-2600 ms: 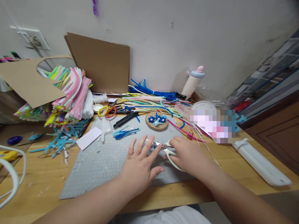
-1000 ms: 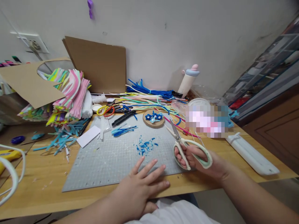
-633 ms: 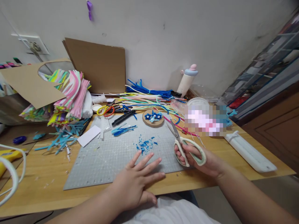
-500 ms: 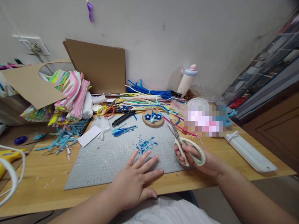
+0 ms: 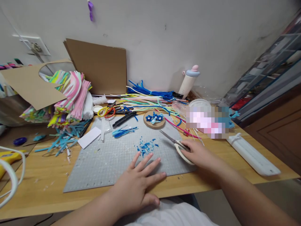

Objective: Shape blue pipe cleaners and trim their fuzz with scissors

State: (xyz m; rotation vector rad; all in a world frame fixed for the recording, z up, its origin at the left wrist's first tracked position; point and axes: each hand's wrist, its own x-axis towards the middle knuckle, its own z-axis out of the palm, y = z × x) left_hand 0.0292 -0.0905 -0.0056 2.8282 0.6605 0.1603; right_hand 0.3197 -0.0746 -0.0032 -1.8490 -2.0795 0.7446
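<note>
My left hand [image 5: 141, 180] lies palm down with fingers spread at the front of the grey cutting mat [image 5: 98, 166]. Just beyond its fingertips is a scatter of small blue clippings [image 5: 145, 146]. At the mat's right side, my right hand [image 5: 199, 153] grips a pair of scissors [image 5: 175, 142] by the cream handles. Their blades look closed and point away to the left, low over the mat. Behind the clippings sits a round cardboard disc [image 5: 148, 123] bearing blue flowers [image 5: 154, 117]. A small bunch of blue strips [image 5: 124, 132] rests to its left.
Pipe cleaners [image 5: 145, 102] are heaped along the wall, beside a black cutter [image 5: 124, 119] and yellow-and-red scissors [image 5: 107, 112]. Left stand bundles of coloured strips [image 5: 70, 91] and a white card [image 5: 89, 137]. A bottle [image 5: 188, 82] and a white pouch [image 5: 254, 155] are on the right.
My right hand has turned palm down and lowered the scissors to the mat; the blades, apart slightly before, now look closed and point more leftward. My left hand has barely moved.
</note>
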